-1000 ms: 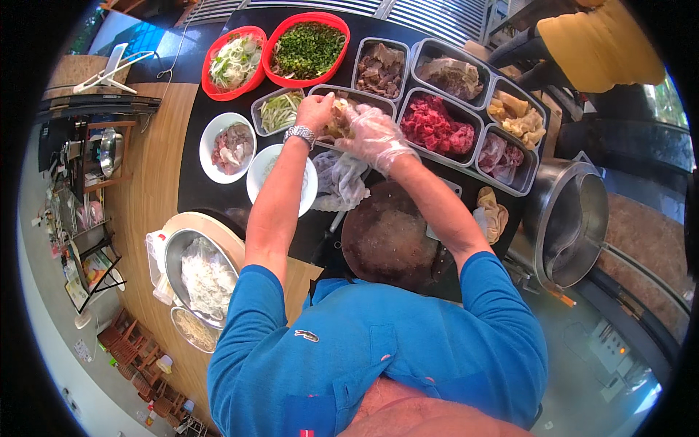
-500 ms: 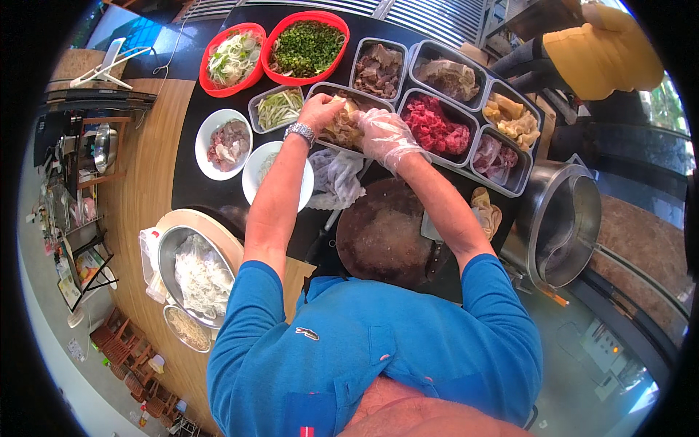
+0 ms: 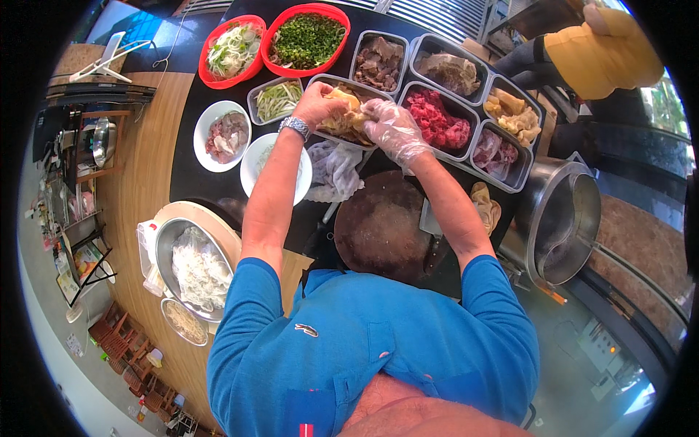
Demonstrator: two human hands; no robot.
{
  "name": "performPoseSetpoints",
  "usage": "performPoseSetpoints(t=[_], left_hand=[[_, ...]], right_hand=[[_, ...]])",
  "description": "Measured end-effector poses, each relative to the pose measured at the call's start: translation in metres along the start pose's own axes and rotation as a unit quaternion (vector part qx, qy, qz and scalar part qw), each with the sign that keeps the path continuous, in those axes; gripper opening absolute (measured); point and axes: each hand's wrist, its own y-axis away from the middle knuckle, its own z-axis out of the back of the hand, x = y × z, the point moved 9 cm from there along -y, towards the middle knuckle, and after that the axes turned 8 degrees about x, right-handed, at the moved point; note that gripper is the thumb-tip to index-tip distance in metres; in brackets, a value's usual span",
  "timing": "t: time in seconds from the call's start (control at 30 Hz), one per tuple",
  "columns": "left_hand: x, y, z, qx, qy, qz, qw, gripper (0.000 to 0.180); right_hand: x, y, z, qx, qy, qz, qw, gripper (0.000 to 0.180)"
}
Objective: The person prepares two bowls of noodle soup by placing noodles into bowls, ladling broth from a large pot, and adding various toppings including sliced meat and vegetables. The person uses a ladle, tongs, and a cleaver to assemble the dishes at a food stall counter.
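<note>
My left hand [image 3: 314, 108], bare with a metal watch at the wrist, is closed on a yellowish piece of cooked meat [image 3: 348, 98], which looks like chicken. Opposite it, my right hand [image 3: 398, 131] wears a clear plastic glove and pinches the same piece from its right side. Both hands are over a rectangular container [image 3: 373, 90] of shredded yellowish meat, partly hidden below them. Just right of the glove stands a container of red raw meat [image 3: 440, 124]. A box of pale green strips [image 3: 275, 104] is left of my left hand.
Nearer lie a crumpled plastic bag [image 3: 335, 171], a round chopping board [image 3: 378, 229] and a cleaver [image 3: 429, 217]. Two white bowls [image 3: 207, 151] stand left. Red baskets [image 3: 344, 16] hold cut greens and onion. A steel pot [image 3: 526, 233] is at right; another person's yellow sleeve [image 3: 604, 58] shows far right.
My hands have shifted slightly apart, and the yellowish piece between them shows more. My left hand has turned a little and moved slightly left.
</note>
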Motion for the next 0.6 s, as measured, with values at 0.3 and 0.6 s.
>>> performPoseSetpoints(t=[0.3,0.6], left_hand=[[-0.016,0.010,0.023,-0.077,-0.045,-0.060,0.994,0.051],[-0.037,0.039,0.012,-0.207,-0.395,-0.198,0.873,0.057]], right_hand=[[-0.043,-0.016,-0.006,-0.030,-0.253,-0.056,0.965,0.032],[-0.017,-0.005,-0.006,0.055,-0.477,0.001,0.877,0.033]])
